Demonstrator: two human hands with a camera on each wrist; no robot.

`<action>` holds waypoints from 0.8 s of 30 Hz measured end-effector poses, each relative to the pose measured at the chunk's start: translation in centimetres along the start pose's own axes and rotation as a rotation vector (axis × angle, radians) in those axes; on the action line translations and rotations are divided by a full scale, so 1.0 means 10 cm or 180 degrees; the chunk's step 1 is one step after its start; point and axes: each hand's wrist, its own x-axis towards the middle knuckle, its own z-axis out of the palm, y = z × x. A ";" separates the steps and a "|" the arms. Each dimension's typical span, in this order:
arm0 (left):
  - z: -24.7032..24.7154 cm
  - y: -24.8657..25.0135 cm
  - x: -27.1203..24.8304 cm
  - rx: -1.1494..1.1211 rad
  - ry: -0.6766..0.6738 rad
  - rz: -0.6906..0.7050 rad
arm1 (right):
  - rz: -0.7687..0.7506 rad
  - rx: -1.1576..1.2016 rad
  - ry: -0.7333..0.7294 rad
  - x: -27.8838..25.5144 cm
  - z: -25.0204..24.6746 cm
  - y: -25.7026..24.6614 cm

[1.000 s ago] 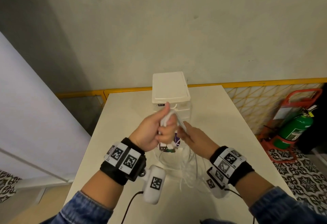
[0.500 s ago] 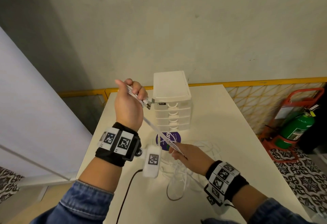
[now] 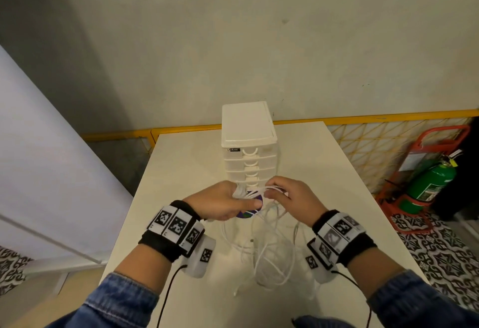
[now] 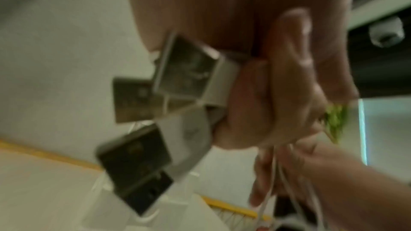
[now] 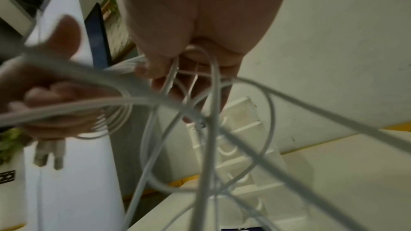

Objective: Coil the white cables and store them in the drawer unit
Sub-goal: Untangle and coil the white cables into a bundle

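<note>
My left hand [image 3: 228,202] grips a bunch of white cables [image 3: 270,260] near their metal plug ends [image 4: 177,76], just in front of the white drawer unit [image 3: 247,143]. My right hand [image 3: 290,198] pinches strands of the same cables [image 5: 200,94] close beside the left, at the same height. From both hands the cables hang in loose tangled loops down onto the table. All drawers of the unit look closed. The right wrist view shows two plugs [image 5: 47,154] dangling below the left hand's fist.
The cream table [image 3: 324,169] ends close behind the drawer unit, with a yellow rail [image 3: 363,117] and wall beyond. A purple round sticker [image 3: 247,213] lies under my hands. A green fire extinguisher [image 3: 430,185] in a red stand sits on the floor at right.
My left hand, raised high to the left with the cable stretched taut half a second ago, has come down next to the right hand. The cable now hangs slack in loops.
</note>
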 end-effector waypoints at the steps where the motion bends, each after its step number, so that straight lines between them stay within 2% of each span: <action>1: -0.02 0.03 -0.01 -0.0072 0.0233 0.0146 | 0.0098 -0.0010 -0.0048 -0.01 -0.01 0.04; 4: -0.18 0.05 0.00 -0.0467 0.1133 0.0537 | 0.0470 -0.0110 -0.0607 -0.12 0.03 0.17; 6: -0.33 0.06 -0.01 -0.1114 0.1649 0.0755 | 0.0658 -0.0429 -0.1070 -0.23 0.13 0.31; 8: -0.48 0.12 -0.03 -0.1751 0.2024 0.0914 | 0.0830 -0.0666 -0.1292 -0.33 0.21 0.46; 10: -0.58 0.17 -0.06 -0.1866 0.2173 0.0978 | 0.1110 -0.0630 -0.1293 -0.40 0.23 0.59; 13: -0.55 0.20 -0.06 -0.1292 0.2118 0.0763 | 0.1250 -0.0398 -0.0907 -0.39 0.12 0.55; 15: -0.45 0.19 -0.05 -0.0906 0.2000 0.0553 | 0.1069 -0.0080 -0.0192 -0.30 0.01 0.36; 17: -0.33 0.21 -0.02 -0.0863 0.1783 0.0460 | 0.0817 0.0384 0.0356 -0.18 -0.09 0.15; 18: -0.27 0.23 -0.01 -0.0858 0.1652 0.0469 | 0.0686 0.0605 0.0414 -0.12 -0.11 0.04; 21: -0.12 0.36 0.00 -0.0808 0.1272 0.0584 | 0.0288 0.0936 0.0132 0.05 -0.05 -0.27; 24: -0.10 0.47 -0.04 -0.0893 0.1124 0.0675 | 0.0052 0.1169 0.0054 0.14 0.07 -0.42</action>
